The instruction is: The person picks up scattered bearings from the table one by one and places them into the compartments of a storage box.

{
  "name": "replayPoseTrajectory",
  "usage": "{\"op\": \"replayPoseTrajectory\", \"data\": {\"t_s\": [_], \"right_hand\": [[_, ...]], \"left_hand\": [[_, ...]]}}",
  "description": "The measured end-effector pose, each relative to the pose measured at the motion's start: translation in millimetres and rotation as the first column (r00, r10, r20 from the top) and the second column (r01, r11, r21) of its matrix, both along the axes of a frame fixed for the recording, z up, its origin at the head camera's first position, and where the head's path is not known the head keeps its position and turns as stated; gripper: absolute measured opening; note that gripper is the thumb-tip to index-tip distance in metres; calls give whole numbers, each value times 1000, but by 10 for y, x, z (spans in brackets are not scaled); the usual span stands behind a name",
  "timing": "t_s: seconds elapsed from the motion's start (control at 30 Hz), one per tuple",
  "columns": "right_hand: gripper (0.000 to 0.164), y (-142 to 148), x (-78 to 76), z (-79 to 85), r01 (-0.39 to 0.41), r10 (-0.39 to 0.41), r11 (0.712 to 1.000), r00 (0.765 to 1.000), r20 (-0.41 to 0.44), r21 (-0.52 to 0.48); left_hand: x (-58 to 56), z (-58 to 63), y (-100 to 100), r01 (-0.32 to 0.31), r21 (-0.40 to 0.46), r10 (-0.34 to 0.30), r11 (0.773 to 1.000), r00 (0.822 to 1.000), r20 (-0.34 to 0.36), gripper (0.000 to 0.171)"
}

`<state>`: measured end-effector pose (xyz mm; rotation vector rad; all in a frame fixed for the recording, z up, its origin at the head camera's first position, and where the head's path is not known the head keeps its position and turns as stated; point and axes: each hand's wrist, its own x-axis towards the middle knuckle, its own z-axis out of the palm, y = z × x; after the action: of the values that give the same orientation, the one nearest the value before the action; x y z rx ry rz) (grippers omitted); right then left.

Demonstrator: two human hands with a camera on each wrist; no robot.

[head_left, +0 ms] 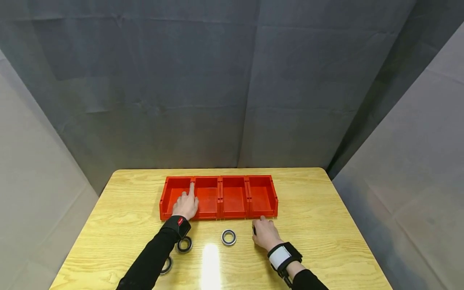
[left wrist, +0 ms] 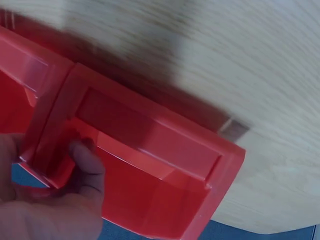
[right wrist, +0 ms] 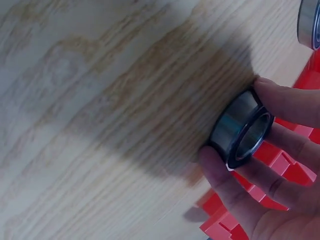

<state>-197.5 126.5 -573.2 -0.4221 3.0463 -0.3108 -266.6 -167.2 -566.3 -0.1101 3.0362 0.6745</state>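
A row of joined red plastic bins [head_left: 235, 201] stands on the table. My left hand [head_left: 186, 204] reaches over the left end of the row and pinches the divider wall between the two leftmost bins; in the left wrist view the thumb and fingers straddle that wall [left wrist: 47, 122]. In front of the rightmost bin, my right hand [head_left: 266, 234] holds a metal ball bearing with black edges [right wrist: 235, 125]. Thumb and fingertips grip its outer rim, tilted close over the wood.
Another bearing [head_left: 223, 237] lies flat between the hands. Two more bearings, one [head_left: 185, 251] by the left wrist and one [head_left: 170, 264] partly behind the left sleeve, rest on the wooden table [head_left: 311, 201]. Grey cloth [head_left: 181, 88] hangs behind the table.
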Motion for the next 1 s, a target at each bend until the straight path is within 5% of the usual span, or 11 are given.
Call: {"op": "replayPoseTrajectory", "data": {"t_s": [0.4,1.0], "right_hand": [[24,94,156,-99,-49,46,999,990,-130,-21],[28,319,280,-98,-69,55,994,985,-164,-84]], "left_hand": [[-1,0,33,68,-166,-59,984,996,60,71],[143,4,114,50,-120,-43,992,997,61,69]]}}
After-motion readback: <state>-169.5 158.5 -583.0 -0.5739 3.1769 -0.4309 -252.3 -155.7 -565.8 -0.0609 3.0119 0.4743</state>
